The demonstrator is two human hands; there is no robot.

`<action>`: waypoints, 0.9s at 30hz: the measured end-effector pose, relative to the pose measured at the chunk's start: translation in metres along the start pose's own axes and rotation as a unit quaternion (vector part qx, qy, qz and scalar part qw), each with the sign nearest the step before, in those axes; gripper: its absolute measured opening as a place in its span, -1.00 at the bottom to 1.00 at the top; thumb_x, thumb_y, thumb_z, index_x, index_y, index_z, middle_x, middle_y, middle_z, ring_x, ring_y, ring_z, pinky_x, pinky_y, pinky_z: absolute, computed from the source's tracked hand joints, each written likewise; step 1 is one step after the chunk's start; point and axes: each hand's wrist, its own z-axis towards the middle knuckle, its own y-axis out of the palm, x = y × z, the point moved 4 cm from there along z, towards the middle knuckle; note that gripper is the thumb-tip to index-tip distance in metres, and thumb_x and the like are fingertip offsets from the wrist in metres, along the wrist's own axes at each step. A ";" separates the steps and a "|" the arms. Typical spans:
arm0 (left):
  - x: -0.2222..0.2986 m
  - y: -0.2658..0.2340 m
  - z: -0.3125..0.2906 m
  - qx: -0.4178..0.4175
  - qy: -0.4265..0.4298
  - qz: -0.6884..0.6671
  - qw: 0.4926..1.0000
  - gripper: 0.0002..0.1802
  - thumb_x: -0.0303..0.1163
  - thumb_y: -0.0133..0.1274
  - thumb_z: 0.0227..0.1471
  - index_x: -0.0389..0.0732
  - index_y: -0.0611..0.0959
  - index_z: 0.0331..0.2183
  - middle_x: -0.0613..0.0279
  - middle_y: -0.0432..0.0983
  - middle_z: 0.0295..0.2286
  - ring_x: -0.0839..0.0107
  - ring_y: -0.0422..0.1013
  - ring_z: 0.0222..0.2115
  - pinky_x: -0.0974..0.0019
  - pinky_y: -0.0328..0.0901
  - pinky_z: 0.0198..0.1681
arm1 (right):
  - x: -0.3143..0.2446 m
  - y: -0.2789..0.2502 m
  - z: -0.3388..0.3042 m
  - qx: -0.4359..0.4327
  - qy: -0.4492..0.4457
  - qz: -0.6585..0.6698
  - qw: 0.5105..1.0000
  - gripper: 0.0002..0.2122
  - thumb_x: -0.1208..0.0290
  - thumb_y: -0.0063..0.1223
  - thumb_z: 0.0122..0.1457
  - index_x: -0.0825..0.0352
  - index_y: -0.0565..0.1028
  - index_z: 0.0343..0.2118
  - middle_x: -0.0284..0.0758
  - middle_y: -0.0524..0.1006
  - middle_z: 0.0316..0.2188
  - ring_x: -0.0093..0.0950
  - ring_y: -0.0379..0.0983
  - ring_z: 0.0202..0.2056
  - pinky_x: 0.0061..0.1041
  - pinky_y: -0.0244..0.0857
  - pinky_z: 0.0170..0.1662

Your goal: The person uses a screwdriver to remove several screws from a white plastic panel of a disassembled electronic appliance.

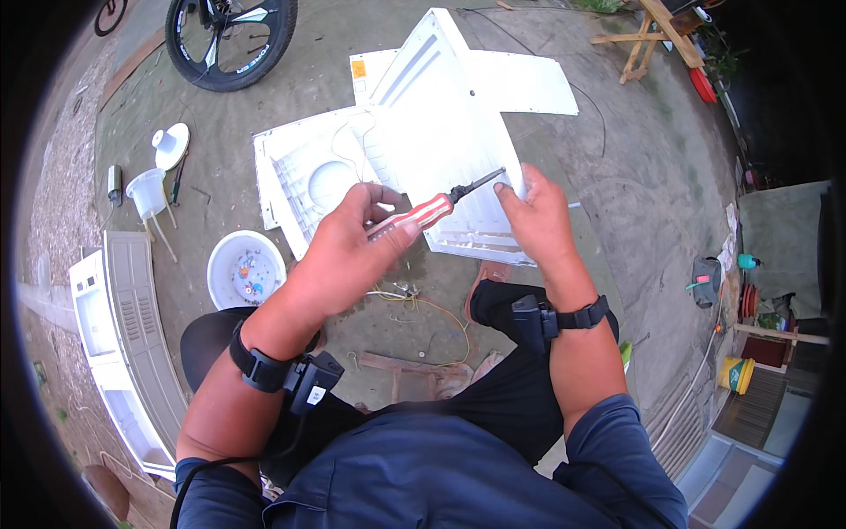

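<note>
A screwdriver (425,212) with a red and white handle lies in the grip of my left hand (348,251). Its dark shaft points up and right, the tip close to the edge of a tall white panel (445,132). My right hand (536,214) grips that panel's right edge, thumb on the near face and the other fingers mostly hidden behind. The panel stands tilted in front of me, ribbed along its lower part. To its left rests a white housing (291,181) with a round opening and a thin cable over it.
A white basin (227,264) holding small coloured parts sits left of my knee. Beyond it are a white tub with legs (148,194) and a round white lid (172,145). A bicycle wheel (231,44) stands at the far left, a grey slatted panel (137,309) nearer. A yellow bucket (736,375) is right.
</note>
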 end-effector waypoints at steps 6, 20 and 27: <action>-0.002 -0.003 0.000 0.064 0.147 0.124 0.979 -0.54 -0.37 0.16 0.17 -0.40 0.42 0.01 0.14 0.51 -0.27 0.50 0.47 -0.35 0.39 0.38 -0.32 | -0.005 0.000 0.000 0.002 0.002 -0.009 1.000 -0.79 0.41 0.14 0.15 0.42 0.54 -0.21 0.03 0.59 -0.39 0.01 0.54 -0.31 -0.21 0.39 -0.24; -0.007 0.000 -0.007 0.061 0.135 0.163 0.975 -0.44 -0.46 0.29 0.00 -0.34 0.40 -0.01 0.06 0.49 -0.21 0.28 0.47 -0.38 0.22 0.41 -0.25 | 0.001 0.003 0.003 0.004 0.009 0.001 1.000 -0.78 0.39 0.14 0.16 0.42 0.54 -0.20 0.00 0.59 -0.41 -0.04 0.55 -0.33 -0.24 0.39 -0.24; 0.004 0.003 -0.012 0.091 0.307 0.284 0.904 -0.49 -0.34 0.18 0.17 -0.36 0.38 0.05 0.04 0.52 -0.31 0.36 0.47 -0.38 0.22 0.41 -0.30 | -0.003 -0.001 0.003 0.003 0.013 -0.004 1.000 -0.78 0.39 0.13 0.16 0.43 0.54 -0.21 0.01 0.59 -0.40 -0.03 0.55 -0.33 -0.22 0.39 -0.25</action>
